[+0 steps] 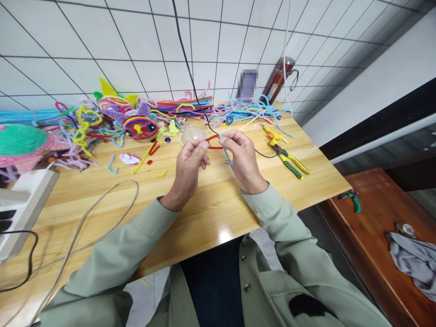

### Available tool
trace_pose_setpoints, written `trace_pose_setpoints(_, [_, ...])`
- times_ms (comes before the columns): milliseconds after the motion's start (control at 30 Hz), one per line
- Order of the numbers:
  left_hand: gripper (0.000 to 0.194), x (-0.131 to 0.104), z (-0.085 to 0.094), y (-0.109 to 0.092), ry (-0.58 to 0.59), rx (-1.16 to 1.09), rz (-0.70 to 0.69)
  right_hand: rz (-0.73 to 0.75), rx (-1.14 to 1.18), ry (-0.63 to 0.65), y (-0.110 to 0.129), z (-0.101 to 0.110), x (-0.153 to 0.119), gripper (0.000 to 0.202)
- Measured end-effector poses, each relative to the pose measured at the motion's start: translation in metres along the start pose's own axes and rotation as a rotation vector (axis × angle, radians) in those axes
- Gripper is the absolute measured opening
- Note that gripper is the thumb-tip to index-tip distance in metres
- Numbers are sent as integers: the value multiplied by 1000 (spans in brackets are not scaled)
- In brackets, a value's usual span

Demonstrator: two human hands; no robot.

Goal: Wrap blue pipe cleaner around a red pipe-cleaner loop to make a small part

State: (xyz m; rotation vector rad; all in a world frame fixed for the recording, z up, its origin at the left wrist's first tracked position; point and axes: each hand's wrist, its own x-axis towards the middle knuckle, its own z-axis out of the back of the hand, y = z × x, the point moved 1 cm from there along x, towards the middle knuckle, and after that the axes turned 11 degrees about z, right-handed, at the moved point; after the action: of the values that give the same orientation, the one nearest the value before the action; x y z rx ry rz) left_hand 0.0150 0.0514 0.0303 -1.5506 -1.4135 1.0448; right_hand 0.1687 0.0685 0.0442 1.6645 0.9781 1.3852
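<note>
Above the wooden table, my left hand (190, 164) pinches a red pipe cleaner (214, 137) between thumb and forefinger. The red piece is bent, with a lower stretch running across between my hands. My right hand (243, 159) is closed on a light blue pipe cleaner (227, 155), whose tail hangs down beside the palm. At the right fingertips the blue piece meets the red one; whether they are twisted together is too small to tell. Just behind my left hand sits a clear round plastic piece (193, 135).
A yellow glue gun (271, 135) and green-yellow pliers (291, 164) lie on the right. Pipe cleaners (238, 111) and a striped fish figure (139, 127) line the wall. A power strip (32, 204) and loose cable (81, 222) occupy the left. A brown flask (279, 79) leans behind.
</note>
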Motion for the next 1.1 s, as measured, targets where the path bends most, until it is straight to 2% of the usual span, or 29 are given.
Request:
trace_pose_setpoints(167, [39, -6, -7, 8, 81, 67, 79, -89, 119, -6, -4, -3, -1, 28])
trace_pose_setpoints(367, [40, -6, -7, 10, 73, 58, 46, -212, 257, 67, -4, -14, -13, 37])
trace_pose_setpoints(500, [42, -5, -6, 12, 52, 34, 24, -196, 280, 106, 0, -17, -17, 36])
trace_pose_setpoints(567, [41, -5, -7, 11, 49, 20, 20, -144, 201, 96, 6, -7, -18, 33])
trace_pose_setpoints(667, [37, -5, -7, 7, 49, 3, 37, -39, -9, 51, 14, 35, -20, 32])
trace_pose_setpoints(733, [35, -5, -6, 3, 52, 6, 52, 46, -224, -20, 18, 83, -21, 31])
trace_pose_setpoints(833, [30, -3, -1, -2, 37, 27, 48, 149, -761, -129, 22, 165, -27, 37])
trace_pose_setpoints(867, [27, -2, 0, -4, 45, 37, 46, 128, -944, -110, 22, 189, -31, 33])
trace_pose_setpoints(933, [22, -1, 2, -6, 77, 64, 50, 6, -1262, 6, 19, 226, -38, 26])
trace_pose_setpoints(967, [21, -1, 3, -7, 99, 77, 65, -65, -1371, 86, 16, 238, -42, 35])
trace_pose_setpoints(1033, [22, -2, 3, -7, 122, 96, 100, -179, -1514, 243, 8, 250, -47, 55])
trace_pose_setpoints(1100, [25, -5, 1, -8, 129, 104, 142, -223, -1588, 329, 1, 254, -49, 63])
